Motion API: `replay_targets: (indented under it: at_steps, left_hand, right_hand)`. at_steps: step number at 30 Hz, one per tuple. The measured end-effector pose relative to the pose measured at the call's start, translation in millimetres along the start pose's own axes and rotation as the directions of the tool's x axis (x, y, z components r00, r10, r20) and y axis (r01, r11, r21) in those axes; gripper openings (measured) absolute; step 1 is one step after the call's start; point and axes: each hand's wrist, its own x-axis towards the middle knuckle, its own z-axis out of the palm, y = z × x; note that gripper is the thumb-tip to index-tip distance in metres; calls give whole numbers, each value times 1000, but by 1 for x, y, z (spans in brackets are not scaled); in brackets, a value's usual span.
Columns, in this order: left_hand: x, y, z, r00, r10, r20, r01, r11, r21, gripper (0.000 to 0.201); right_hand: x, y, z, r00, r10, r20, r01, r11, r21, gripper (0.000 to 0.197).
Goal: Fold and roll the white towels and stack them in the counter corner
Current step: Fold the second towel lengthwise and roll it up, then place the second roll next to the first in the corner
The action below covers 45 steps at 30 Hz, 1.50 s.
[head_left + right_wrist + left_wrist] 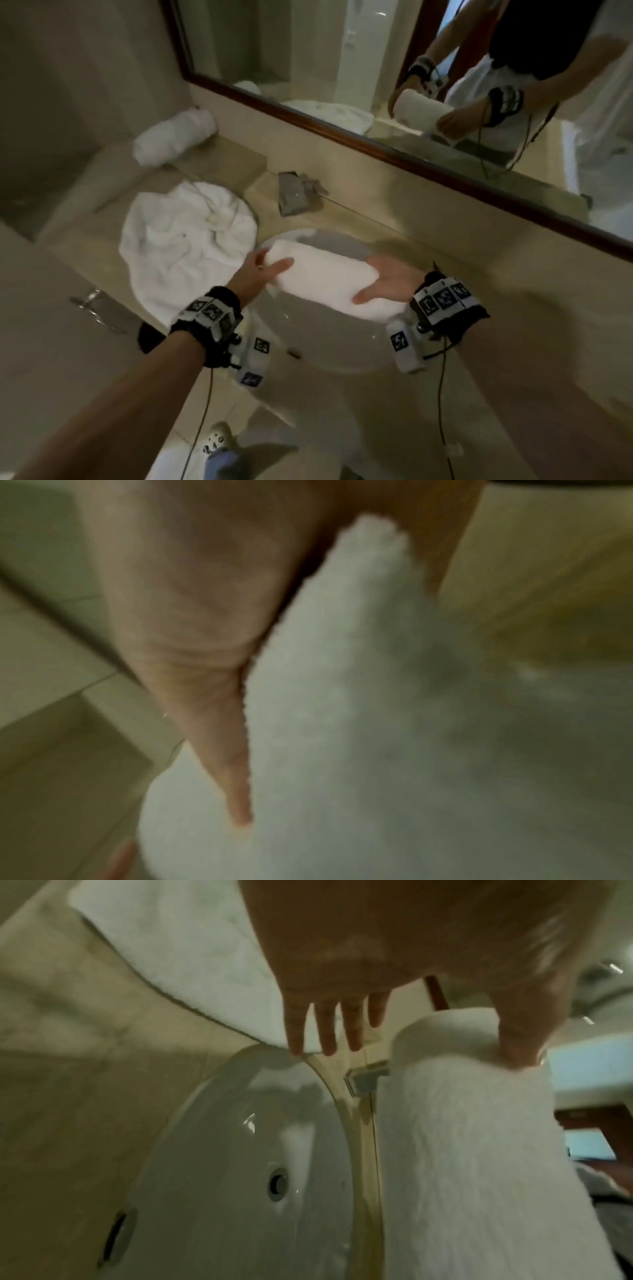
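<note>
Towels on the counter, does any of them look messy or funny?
Yes. The crumpled towel left of the sink lies bunched and unfolded, its edge hanging over the counter's front. The rolled towel held over the sink and the one in the corner look neat.

Crumpled towel (185,246) covers the counter (394,219) left of the sink (308,342); rolled towel (174,137) fills the corner (grey packet (294,193) nearby); bare strip below the mirror (342,68).

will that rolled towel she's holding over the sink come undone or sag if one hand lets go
The rolled towel is soft terry, so it would probably sag from a single end. The left hand and right hand hold opposite ends; nothing visibly secures the roll, so it may loosen.
</note>
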Motion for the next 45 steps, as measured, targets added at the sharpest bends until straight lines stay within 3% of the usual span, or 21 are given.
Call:
replay_targets:
  at_steps: [2,5,8,13,15,16,19,23,25,28,31,33,36,38,42,45]
  left_hand:
    - [8,-6,-37,997,-74,-18,70,985,-156,79]
    - [16,-8,-78,977,-139,161,159,980,-117,68]
    - [28,-2,-108,952,-175,252,200,976,-80,64]
    - [51,9,-139,930,-198,308,262,948,-180,56]
    - [61,9,-146,927,-219,303,290,933,-212,57]
    - [65,10,-150,930,-224,292,297,926,-236,59]
    - [82,13,-164,943,-226,242,287,923,-257,76]
    - [101,25,-190,980,-166,112,188,957,-222,79]
    - [114,33,-205,988,-136,77,147,975,-169,77]
    - [133,44,-228,983,-144,113,156,983,-102,73]
    - [155,58,-248,973,-182,141,186,982,-16,64]
    - [173,64,-260,962,-234,143,245,967,-63,54]
    - [201,63,-281,938,-318,138,336,933,-131,58]
    - [226,56,-299,948,-303,100,318,926,-204,59]
    - [271,54,-325,962,-248,-118,172,878,-447,48]
    - [305,44,-335,934,-252,-254,116,885,-451,34]
  right_hand:
    - [25,-39,19,999,20,-25,-12,963,271,63]
    - [64,-98,45,984,112,-136,-15,823,568,61]
    - [95,-147,73,969,198,-148,-38,712,701,68]
    - [140,-197,91,948,275,-160,-10,528,849,79]
    - [153,-210,94,942,295,-158,12,441,898,50]
    - [161,-213,97,954,271,-129,19,373,928,38]
    - [173,-226,102,996,87,-31,14,185,983,32]
    - [197,-243,95,996,31,82,-82,-3,997,43]
    - [212,-253,80,995,-21,100,-101,-29,994,51]
    - [247,-263,44,995,33,97,-101,128,987,66]
    - [286,-278,9,961,202,189,-222,155,963,86]
    - [308,-291,-5,960,205,189,-227,180,957,88]
    - [343,-307,-18,957,206,205,-242,174,955,104]
    - [369,-322,-25,957,224,183,-235,229,945,112]
    - [436,-348,-32,953,295,65,-180,382,907,110]
    - [475,-360,-37,908,382,-170,-106,604,790,79]
